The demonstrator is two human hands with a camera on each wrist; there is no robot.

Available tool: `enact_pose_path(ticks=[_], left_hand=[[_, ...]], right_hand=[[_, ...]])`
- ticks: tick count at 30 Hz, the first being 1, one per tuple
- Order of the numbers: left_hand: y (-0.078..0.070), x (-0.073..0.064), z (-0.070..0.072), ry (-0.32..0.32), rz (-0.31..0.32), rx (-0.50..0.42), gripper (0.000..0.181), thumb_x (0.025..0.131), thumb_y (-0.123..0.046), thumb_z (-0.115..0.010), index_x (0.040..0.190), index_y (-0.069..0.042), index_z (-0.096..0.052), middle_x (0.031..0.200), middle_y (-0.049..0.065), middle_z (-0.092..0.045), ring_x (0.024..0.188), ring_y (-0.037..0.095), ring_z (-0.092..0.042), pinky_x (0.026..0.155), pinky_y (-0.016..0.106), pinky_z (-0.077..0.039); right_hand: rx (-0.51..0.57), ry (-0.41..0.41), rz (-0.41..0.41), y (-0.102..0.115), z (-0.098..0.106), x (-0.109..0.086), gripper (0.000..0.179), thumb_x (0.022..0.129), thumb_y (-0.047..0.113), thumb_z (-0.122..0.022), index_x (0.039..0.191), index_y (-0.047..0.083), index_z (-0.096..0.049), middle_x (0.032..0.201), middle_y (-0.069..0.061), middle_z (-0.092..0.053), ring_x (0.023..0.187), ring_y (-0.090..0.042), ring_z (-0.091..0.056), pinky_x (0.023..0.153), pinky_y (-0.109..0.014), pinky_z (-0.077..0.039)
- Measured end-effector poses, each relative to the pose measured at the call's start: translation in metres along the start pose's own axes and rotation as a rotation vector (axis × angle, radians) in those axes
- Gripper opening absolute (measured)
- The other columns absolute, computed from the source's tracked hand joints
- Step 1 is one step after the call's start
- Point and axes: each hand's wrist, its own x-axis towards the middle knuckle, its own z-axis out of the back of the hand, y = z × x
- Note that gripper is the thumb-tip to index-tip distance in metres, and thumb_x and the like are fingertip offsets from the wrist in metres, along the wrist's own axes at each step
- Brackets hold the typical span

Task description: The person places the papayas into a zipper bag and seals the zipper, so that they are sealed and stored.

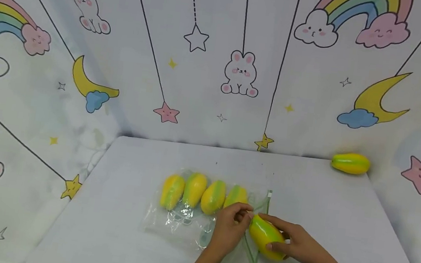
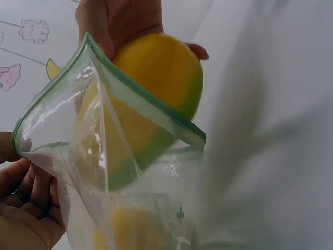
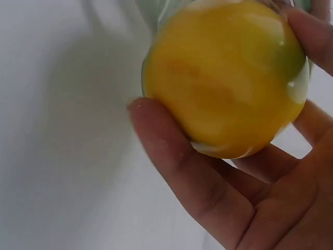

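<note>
A yellow-green papaya [image 1: 265, 238] sits in my right hand [image 1: 301, 244], whose thumb and fingers grip it round its rounded end. The other end of the papaya slants down into the mouth of a clear zip bag [image 1: 160, 222], behind the plastic in the left wrist view. My left hand [image 1: 229, 226] pinches the bag's edge beside the green zip strip [image 2: 140, 96], which stands spread apart. Several more papayas [image 1: 195, 189] lie side by side inside the bag. In the right wrist view, the held papaya's blunt end [image 3: 218, 88] faces the camera.
Another papaya [image 1: 350, 163] lies at the far right corner of the white table [image 1: 102, 241]. A patterned cloth backdrop [image 1: 208, 83] rises behind the table and along its sides. The bag lies flat across the middle, its mouth toward the right.
</note>
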Motion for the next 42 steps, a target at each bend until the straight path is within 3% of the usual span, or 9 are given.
enact_pose_path(ticks=[4, 7, 11, 14, 19, 26, 33, 38, 42], left_hand=[[0.000, -0.003, -0.003, 0.009, -0.004, -0.002, 0.012, 0.092, -0.011, -0.066, 0.102, -0.005, -0.070, 0.083, 0.002, -0.068, 0.068, 0.000, -0.054, 0.062, 0.018, -0.053], [0.000, -0.005, -0.004, 0.010, -0.017, -0.001, 0.012, 0.092, -0.010, -0.066, 0.102, -0.004, -0.071, 0.084, 0.003, -0.069, 0.068, 0.000, -0.055, 0.063, 0.019, -0.053], [0.000, -0.006, -0.004, 0.010, -0.027, -0.011, 0.014, 0.092, -0.008, -0.066, 0.103, -0.002, -0.070, 0.085, 0.005, -0.070, 0.070, 0.000, -0.055, 0.066, 0.019, -0.053], [0.000, -0.007, -0.003, 0.016, -0.020, -0.020, 0.014, 0.092, -0.008, -0.065, 0.103, -0.001, -0.070, 0.085, 0.004, -0.069, 0.070, 0.001, -0.054, 0.066, 0.019, -0.053], [0.001, -0.009, -0.003, 0.019, -0.018, -0.016, 0.013, 0.092, -0.009, -0.065, 0.103, -0.002, -0.070, 0.084, 0.004, -0.068, 0.070, 0.001, -0.053, 0.066, 0.019, -0.053], [0.001, -0.011, -0.002, 0.016, 0.010, 0.005, 0.014, 0.092, -0.009, -0.065, 0.103, -0.002, -0.070, 0.083, 0.002, -0.067, 0.070, 0.000, -0.053, 0.067, 0.018, -0.053], [0.002, -0.013, -0.002, -0.002, -0.007, 0.020, 0.013, 0.091, -0.007, -0.066, 0.102, -0.002, -0.070, 0.082, 0.003, -0.067, 0.069, 0.000, -0.053, 0.066, 0.018, -0.053], [0.003, -0.014, -0.003, 0.004, -0.001, 0.011, 0.013, 0.092, -0.009, -0.065, 0.102, -0.003, -0.070, 0.082, 0.002, -0.067, 0.069, -0.001, -0.053, 0.066, 0.018, -0.053], [0.005, -0.015, -0.004, 0.003, -0.003, 0.017, 0.012, 0.092, -0.010, -0.066, 0.102, -0.004, -0.070, 0.082, 0.002, -0.067, 0.068, -0.001, -0.053, 0.066, 0.018, -0.053]], right_hand=[[0.079, 0.023, -0.110, -0.003, -0.013, 0.013, 0.056, 0.091, 0.027, -0.069, 0.138, 0.011, -0.043, 0.129, -0.025, -0.058, 0.091, -0.020, -0.064, 0.054, -0.033, -0.057], [0.087, 0.013, -0.161, -0.005, -0.020, 0.020, 0.054, 0.088, 0.029, -0.071, 0.133, 0.012, -0.046, 0.132, -0.027, -0.056, 0.099, -0.030, -0.063, 0.058, -0.037, -0.058], [0.033, -0.003, -0.139, -0.007, -0.028, 0.025, 0.059, 0.088, 0.031, -0.072, 0.139, 0.010, -0.051, 0.139, -0.025, -0.053, 0.112, -0.037, -0.058, 0.076, -0.046, -0.056], [0.003, -0.003, -0.113, -0.009, -0.033, 0.028, 0.060, 0.088, 0.030, -0.070, 0.141, 0.009, -0.051, 0.141, -0.021, -0.052, 0.115, -0.035, -0.056, 0.087, -0.047, -0.052], [0.007, -0.003, -0.121, -0.010, -0.038, 0.029, 0.065, 0.087, 0.029, -0.071, 0.144, 0.007, -0.048, 0.143, -0.021, -0.051, 0.114, -0.033, -0.055, 0.085, -0.043, -0.050], [0.066, -0.050, -0.179, -0.015, -0.045, 0.029, 0.063, 0.081, 0.025, -0.077, 0.135, 0.011, -0.045, 0.135, -0.021, -0.053, 0.116, -0.037, -0.054, 0.085, -0.053, -0.052], [0.191, -0.102, -0.172, -0.023, -0.053, 0.032, 0.053, 0.080, 0.018, -0.080, 0.120, 0.005, -0.048, 0.123, -0.018, -0.056, 0.102, -0.027, -0.062, 0.078, -0.038, -0.056], [0.283, -0.082, -0.150, -0.024, -0.055, 0.031, 0.053, 0.084, 0.018, -0.076, 0.128, 0.004, -0.049, 0.124, -0.022, -0.056, 0.104, -0.029, -0.064, 0.080, -0.041, -0.057], [0.299, -0.091, -0.159, -0.024, -0.059, 0.031, 0.051, 0.085, 0.014, -0.073, 0.129, 0.002, -0.050, 0.118, -0.018, -0.059, 0.099, -0.026, -0.063, 0.078, -0.036, -0.056]])
